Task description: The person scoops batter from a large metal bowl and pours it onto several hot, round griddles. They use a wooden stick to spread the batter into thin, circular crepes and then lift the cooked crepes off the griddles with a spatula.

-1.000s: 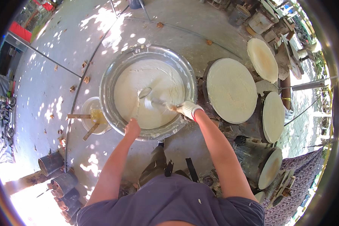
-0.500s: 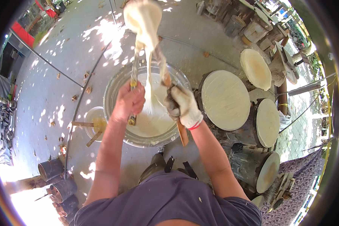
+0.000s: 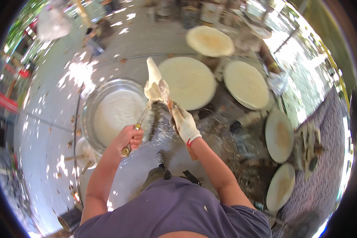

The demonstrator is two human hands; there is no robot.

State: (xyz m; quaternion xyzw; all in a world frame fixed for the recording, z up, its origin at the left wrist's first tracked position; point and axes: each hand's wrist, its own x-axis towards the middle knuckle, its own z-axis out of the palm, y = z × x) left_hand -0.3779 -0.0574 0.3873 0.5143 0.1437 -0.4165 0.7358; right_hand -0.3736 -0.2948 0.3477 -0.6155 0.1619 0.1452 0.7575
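Observation:
My bare left hand is closed around the yellow-and-dark handle of a metal-shafted tool. In my right hand, which wears a white knit glove, is a wooden-handled tool. Their far ends meet in a thick clump of pale dough, which hides their shape. That clump is raised between a wide metal basin, left of it, and a round griddle top spread with pale batter, behind and right. Smooth pale batter lies in the basin.
Right of the first stands another coated round griddle; a third, browned in the middle, is farther back. Two more discs stand at the right. A small bowl with sticks sits by the basin. Patterned cloth hangs far right.
My view and body have turned right, so the basin now appears farther left. The dough, stretched high above the basin earlier, is now a compact clump beside the coated griddle. Both hands keep their tools.

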